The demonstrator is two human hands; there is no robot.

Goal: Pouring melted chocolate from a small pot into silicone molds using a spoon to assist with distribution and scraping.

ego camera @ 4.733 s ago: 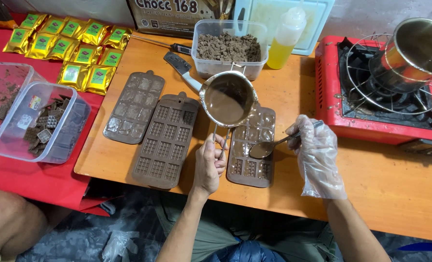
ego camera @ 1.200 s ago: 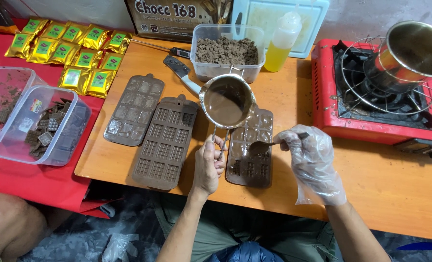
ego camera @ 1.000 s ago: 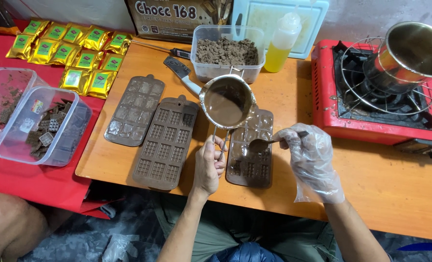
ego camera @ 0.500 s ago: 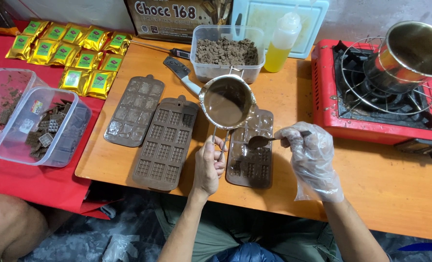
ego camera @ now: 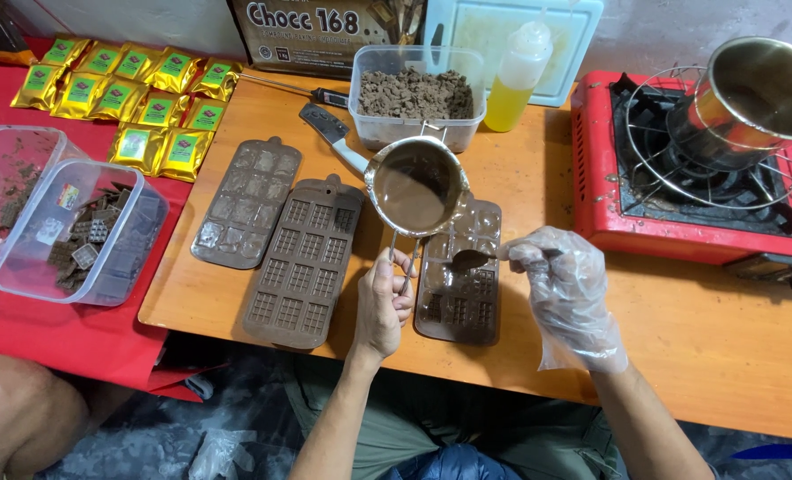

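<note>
Wooden table (ego camera: 698, 338) carries red gas stove (ego camera: 618, 204) at right. Three brown chocolate moulds lie side by side, long axes running near to far. Rightmost mould (ego camera: 463, 307) under both hands. Small steel pot (ego camera: 414, 188) of melted chocolate held above its far end, wire handle pointing toward person. Left hand (ego camera: 383, 307) closed around handle. Right hand (ego camera: 569, 289), in clear plastic glove, pinches spoon (ego camera: 470, 260); spoon's long axis lies left-right, bowl pointing left, over mould.

Three chocolate moulds (ego camera: 291, 262) lie side by side at the centre of the desk (ego camera: 698, 347). The small pot (ego camera: 416, 187) hangs over the rightmost mould. Behind it stands a tub of chunks (ego camera: 416, 96), with the stove (ego camera: 680, 191) at upper right and foil packets (ego camera: 138, 98) at upper left.
</note>
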